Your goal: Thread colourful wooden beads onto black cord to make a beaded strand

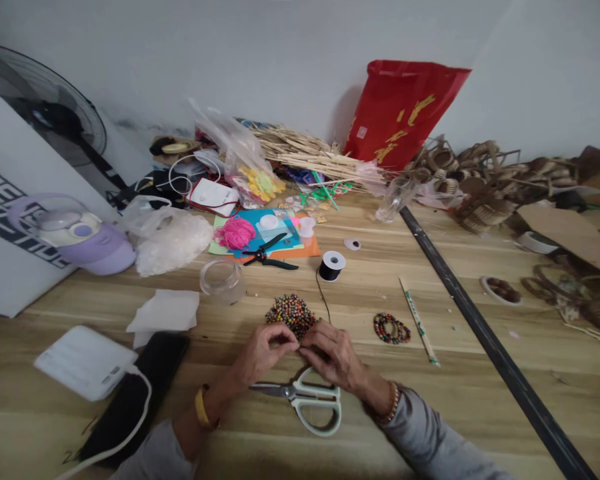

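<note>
My left hand (263, 353) and my right hand (333, 353) meet fingertip to fingertip on the wooden table (430, 400), both pinched on something too small to make out. Just beyond the fingers lies a pile of multicoloured beads (291, 313). A thin black cord runs from my right hand up to a black cord spool (332, 265). White-handled scissors (305, 399) lie directly below both hands. A finished beaded bracelet (391, 329) rests to the right of my right hand.
A phone (135, 393) and white power bank (85, 361) lie at the left, with tissue (165, 312), a glass jar (223, 280), black pliers (267, 257) and pink yarn (235, 233) behind. A black bar (480, 320) crosses the right side beside a chopstick (417, 327). A red bag (400, 110) and woven baskets (480, 187) stand at the back.
</note>
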Tool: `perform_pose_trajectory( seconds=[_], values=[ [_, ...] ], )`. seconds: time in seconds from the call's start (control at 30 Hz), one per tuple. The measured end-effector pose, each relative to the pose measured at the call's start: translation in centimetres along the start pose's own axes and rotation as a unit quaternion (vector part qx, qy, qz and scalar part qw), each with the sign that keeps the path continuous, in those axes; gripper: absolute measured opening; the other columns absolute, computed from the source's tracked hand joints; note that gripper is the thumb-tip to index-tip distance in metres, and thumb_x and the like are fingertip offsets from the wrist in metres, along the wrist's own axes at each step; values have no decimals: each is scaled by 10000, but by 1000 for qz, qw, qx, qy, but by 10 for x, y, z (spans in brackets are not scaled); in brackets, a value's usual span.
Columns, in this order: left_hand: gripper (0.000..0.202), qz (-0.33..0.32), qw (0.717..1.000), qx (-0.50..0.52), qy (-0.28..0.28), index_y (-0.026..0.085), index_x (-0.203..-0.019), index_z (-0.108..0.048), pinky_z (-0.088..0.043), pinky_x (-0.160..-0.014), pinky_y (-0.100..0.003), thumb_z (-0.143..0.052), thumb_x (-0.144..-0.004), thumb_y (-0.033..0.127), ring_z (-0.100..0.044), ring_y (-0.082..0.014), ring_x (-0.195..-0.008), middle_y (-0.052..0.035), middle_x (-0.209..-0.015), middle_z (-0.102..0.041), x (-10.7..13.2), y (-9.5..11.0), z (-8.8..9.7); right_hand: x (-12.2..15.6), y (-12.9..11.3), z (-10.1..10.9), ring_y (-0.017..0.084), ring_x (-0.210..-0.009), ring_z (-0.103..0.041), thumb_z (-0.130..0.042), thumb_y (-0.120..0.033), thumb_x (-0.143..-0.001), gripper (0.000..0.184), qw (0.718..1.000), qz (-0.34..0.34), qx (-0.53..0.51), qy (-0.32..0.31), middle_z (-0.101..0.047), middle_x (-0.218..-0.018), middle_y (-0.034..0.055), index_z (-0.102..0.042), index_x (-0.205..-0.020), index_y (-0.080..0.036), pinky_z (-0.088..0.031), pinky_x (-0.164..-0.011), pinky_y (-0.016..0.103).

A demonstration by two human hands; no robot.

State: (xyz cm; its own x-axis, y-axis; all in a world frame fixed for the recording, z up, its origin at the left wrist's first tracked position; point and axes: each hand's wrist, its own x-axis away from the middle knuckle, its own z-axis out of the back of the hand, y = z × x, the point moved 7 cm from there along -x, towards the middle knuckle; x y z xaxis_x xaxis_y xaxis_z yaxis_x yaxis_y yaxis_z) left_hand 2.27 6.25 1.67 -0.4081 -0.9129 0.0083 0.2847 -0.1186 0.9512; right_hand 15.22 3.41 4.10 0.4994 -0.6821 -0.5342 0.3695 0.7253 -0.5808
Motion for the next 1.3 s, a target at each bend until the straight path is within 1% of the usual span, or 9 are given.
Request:
perform_pose_trajectory(
  seconds=[0.23,0.37,0.47,0.57,0.7,0.83,0.93,1.1,1.3],
  values=[
    [139,-11,1000,4,13,141,-644,-656,-444,-642,-240,-644,-719,256,-571,-153,-639,-27,-647,-662,-1,-3,0,1,3,-1,168,-709,-555,-522,-191,-889,71,1000,-10,-14,-1,-613,-763,61,-586,-858,-185,-454,-626,272],
    [121,-28,999,-4,34,141,-641,-667,-446,-649,-244,-646,-716,234,-577,-155,-647,-35,-653,-666,0,2,3,2,16,3,156,-683,-554,-546,-219,-874,104,993,-84,-75,35,-604,-731,50,-598,-796,-175,-453,-605,261],
    [111,-31,999,-4,45,142,-648,-669,-447,-652,-245,-642,-717,225,-586,-157,-655,-41,-668,-673,1,2,4,6,33,7,130,-615,-535,-588,-283,-846,152,967,-188,-155,72,-585,-696,28,-599,-754,-163,-435,-538,229],
    [94,-23,999,-1,45,141,-653,-667,-449,-636,-238,-636,-715,203,-593,-157,-652,-41,-671,-679,1,0,4,10,48,8,99,-524,-500,-624,-353,-812,208,919,-287,-253,97,-556,-636,-7,-586,-747,-159,-415,-480,203],
    [79,-10,999,-5,39,142,-658,-674,-449,-633,-227,-628,-711,177,-597,-150,-648,-32,-673,-691,1,-1,3,11,56,12,83,-489,-469,-675,-398,-751,261,886,-333,-302,118,-532,-581,-32,-581,-713,-158,-397,-466,191],
    [92,5,999,-16,36,143,-670,-682,-445,-625,-220,-621,-718,193,-596,-149,-645,-32,-683,-701,2,-1,4,9,52,12,81,-502,-465,-678,-386,-751,255,892,-330,-287,110,-532,-590,-27,-588,-710,-151,-393,-480,190],
    [136,5,999,-31,36,141,-700,-688,-436,-623,-222,-609,-743,244,-588,-152,-645,-33,-690,-701,3,3,5,8,41,9,95,-524,-491,-640,-371,-788,235,914,-306,-252,85,-554,-618,-10,-587,-727,-150,-404,-491,201],
    [272,-9,997,-71,0,136,-742,-682,-407,-597,-221,-554,-809,366,-568,-152,-652,-35,-705,-683,7,7,0,4,16,5,118,-596,-507,-596,-291,-831,175,970,-192,-140,44,-570,-669,18,-595,-716,-158,-401,-538,222],
    [351,-47,993,-104,-27,138,-679,-646,-376,-584,-217,-481,-855,393,-519,-136,-625,-20,-653,-626,10,12,-7,3,4,-4,128,-610,-515,-571,-257,-857,155,988,-114,-98,27,-579,-663,26,-590,-730,-169,-407,-554,235]
  ],
)
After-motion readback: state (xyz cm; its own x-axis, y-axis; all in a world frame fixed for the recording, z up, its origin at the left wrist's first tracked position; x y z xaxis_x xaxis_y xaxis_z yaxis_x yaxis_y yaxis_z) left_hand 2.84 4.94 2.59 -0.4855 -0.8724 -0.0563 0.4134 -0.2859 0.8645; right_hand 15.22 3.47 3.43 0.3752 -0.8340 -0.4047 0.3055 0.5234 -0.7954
